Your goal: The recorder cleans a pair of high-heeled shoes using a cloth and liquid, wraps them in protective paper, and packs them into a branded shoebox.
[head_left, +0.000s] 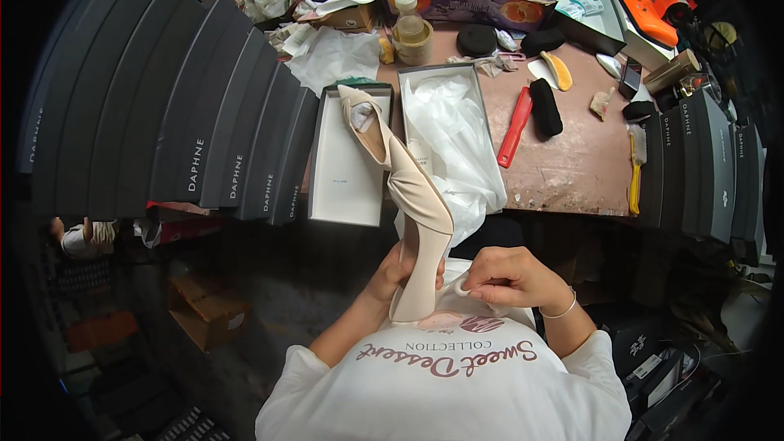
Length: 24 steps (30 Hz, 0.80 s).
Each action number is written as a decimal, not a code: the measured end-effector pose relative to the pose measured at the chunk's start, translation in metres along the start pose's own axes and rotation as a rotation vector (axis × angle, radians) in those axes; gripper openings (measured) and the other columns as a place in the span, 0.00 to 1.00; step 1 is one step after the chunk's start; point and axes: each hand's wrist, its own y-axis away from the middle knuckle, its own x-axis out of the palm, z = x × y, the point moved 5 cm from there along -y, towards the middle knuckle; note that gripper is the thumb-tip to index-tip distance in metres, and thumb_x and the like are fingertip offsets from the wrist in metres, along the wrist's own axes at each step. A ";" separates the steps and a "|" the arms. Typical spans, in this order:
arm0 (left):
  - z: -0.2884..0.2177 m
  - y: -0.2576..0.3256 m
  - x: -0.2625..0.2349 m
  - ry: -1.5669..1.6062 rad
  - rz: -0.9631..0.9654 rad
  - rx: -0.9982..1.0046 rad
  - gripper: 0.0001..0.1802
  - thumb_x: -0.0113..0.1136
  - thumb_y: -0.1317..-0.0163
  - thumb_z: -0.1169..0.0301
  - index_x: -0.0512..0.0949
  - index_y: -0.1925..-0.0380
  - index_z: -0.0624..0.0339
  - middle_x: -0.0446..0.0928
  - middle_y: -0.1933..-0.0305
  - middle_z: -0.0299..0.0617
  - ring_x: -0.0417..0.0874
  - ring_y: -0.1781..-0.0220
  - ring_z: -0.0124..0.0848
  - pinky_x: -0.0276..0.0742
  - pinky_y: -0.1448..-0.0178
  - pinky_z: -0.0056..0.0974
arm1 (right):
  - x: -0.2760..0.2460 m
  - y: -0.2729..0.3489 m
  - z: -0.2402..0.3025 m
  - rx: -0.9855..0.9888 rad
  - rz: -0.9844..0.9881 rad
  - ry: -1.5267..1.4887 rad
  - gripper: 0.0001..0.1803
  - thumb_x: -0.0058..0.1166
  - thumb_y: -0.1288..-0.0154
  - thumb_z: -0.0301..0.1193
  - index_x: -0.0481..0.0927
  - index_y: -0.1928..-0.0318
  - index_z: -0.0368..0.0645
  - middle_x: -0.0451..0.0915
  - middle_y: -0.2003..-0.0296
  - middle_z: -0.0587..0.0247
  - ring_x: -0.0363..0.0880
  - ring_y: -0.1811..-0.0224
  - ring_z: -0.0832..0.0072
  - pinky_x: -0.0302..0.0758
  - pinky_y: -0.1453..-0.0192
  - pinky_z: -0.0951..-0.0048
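My left hand [394, 273] is closed round the near part of a beige women's shoe [420, 208] with a pleated, twisted upper. The shoe slants away from my lap, its far part above the shoe box pieces. A white paper wad shows in its far opening. Close to the shoe's right side, my right hand [508, 279] pinches a small white piece [462, 287], too small to name. Under the shoe's far part is a white-lined tray of a grey box [347, 188]. Beside it, a second box piece [437, 73] holds crumpled white tissue paper [453, 126].
Tall rows of grey shoe boxes [196, 114] stand left, with more boxes [694, 163] right. On the worn table [563, 184] lie a red-handled tool [514, 126], a black brush-like block [545, 108], and a yellow brush [635, 171]. A bottle [412, 33] and a paper-filled carton [465, 8] stand behind.
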 end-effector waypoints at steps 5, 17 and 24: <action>-0.002 -0.003 -0.006 -0.122 -0.015 0.008 0.35 0.70 0.51 0.51 0.69 0.51 0.66 0.76 0.65 0.46 0.81 0.66 0.33 0.80 0.60 0.36 | -0.009 -0.003 0.005 -0.019 -0.161 0.130 0.08 0.62 0.46 0.20 0.83 0.64 0.38 0.79 0.69 0.61 0.78 0.69 0.71 0.74 0.66 0.75; -0.009 -0.013 0.019 -0.598 -0.132 0.023 0.31 0.56 0.36 0.67 0.60 0.36 0.67 0.72 0.44 0.44 0.74 0.43 0.28 0.69 0.40 0.33 | -0.042 0.002 -0.002 -0.070 -0.471 0.364 0.10 0.63 0.48 0.18 0.83 0.63 0.38 0.78 0.68 0.61 0.78 0.70 0.73 0.74 0.67 0.76; -0.008 -0.016 0.003 -0.366 -0.207 0.058 0.27 0.53 0.37 0.69 0.63 0.39 0.69 0.74 0.47 0.46 0.77 0.48 0.30 0.73 0.44 0.34 | -0.109 -0.015 0.006 -0.149 -0.646 0.742 0.11 0.61 0.46 0.19 0.80 0.60 0.39 0.76 0.68 0.56 0.78 0.69 0.62 0.75 0.65 0.68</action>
